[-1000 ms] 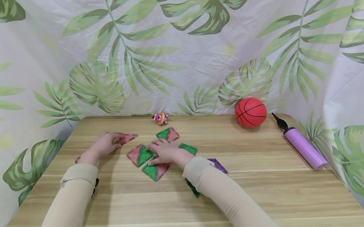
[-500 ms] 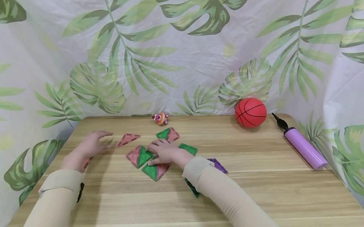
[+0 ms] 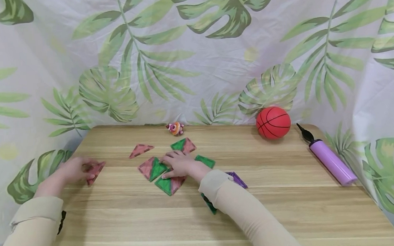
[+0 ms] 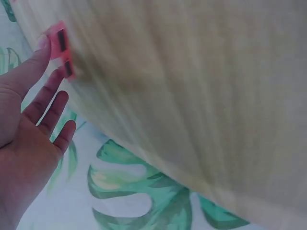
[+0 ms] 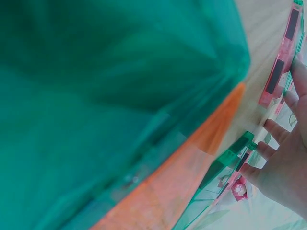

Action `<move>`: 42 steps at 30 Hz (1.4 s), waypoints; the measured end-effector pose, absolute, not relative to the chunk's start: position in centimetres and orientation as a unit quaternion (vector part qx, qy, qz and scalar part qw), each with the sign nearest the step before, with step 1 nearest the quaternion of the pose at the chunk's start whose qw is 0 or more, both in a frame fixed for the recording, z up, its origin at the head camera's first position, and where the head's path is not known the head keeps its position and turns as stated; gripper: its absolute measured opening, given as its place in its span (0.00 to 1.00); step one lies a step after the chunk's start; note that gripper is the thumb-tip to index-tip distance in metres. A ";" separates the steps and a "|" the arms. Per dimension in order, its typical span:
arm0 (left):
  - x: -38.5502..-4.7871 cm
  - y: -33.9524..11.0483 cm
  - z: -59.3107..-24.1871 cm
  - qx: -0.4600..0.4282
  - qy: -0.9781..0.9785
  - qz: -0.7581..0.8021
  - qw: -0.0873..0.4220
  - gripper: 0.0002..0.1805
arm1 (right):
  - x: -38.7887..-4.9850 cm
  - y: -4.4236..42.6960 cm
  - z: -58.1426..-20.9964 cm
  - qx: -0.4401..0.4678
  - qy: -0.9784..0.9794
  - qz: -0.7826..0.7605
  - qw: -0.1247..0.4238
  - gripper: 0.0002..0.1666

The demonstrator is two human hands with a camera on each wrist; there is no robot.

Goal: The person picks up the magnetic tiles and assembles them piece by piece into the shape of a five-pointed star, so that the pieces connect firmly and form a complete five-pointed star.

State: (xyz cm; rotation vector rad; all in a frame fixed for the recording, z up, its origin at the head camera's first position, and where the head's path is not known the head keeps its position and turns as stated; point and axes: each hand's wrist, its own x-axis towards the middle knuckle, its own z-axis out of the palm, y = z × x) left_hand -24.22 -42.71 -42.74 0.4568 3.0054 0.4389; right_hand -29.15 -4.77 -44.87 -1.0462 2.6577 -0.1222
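At the table's left, my left hand (image 3: 72, 171) pinches a red triangular magnetic tile (image 3: 96, 173) between thumb and fingers; the left wrist view shows the tile's dark magnet strips (image 4: 61, 40). My right hand (image 3: 179, 165) rests, fingers spread, on a group of red and green triangular tiles near the middle. Of that group, a red tile (image 3: 146, 168) and a green tile (image 3: 163, 186) show past the fingers; others are hidden. Behind lies a green-and-red pair (image 3: 189, 145). A loose red triangle (image 3: 141, 150) lies between the hands.
Right of my right hand lie a green tile (image 3: 205, 161) and a purple triangle (image 3: 237, 180); a dark green tile (image 3: 209, 205) is partly under the sleeve. A small toy figure (image 3: 175, 128), a red ball (image 3: 273, 122) and a purple hand pump (image 3: 332, 161) stand farther off.
My left hand has let go of the red triangle near the middle, moved left and toward me, and taken hold of another red triangle. The right hand stays on its tiles.
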 end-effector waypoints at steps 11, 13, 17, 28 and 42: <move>-24.7 -39.2 -43.4 0.123 0.983 0.137 0.009 0.26 | -29.0 -4.6 -44.6 -0.366 0.919 -0.043 0.139 0.39; -25.0 -38.5 -43.4 0.114 0.985 0.130 0.011 0.26 | -29.1 -4.6 -44.8 -0.364 0.920 -0.043 0.140 0.39; -25.6 -37.4 -43.2 0.112 0.987 0.116 0.017 0.24 | -29.2 -4.7 -44.8 -0.361 0.921 -0.042 0.140 0.40; -27.1 -34.6 -42.4 0.133 0.985 0.111 0.015 0.32 | -28.8 -4.7 -44.6 -0.365 0.921 -0.040 0.132 0.38; -30.3 -32.5 -44.5 0.145 0.979 0.143 -0.008 0.25 | -28.9 -4.6 -44.6 -0.367 0.920 -0.042 0.135 0.39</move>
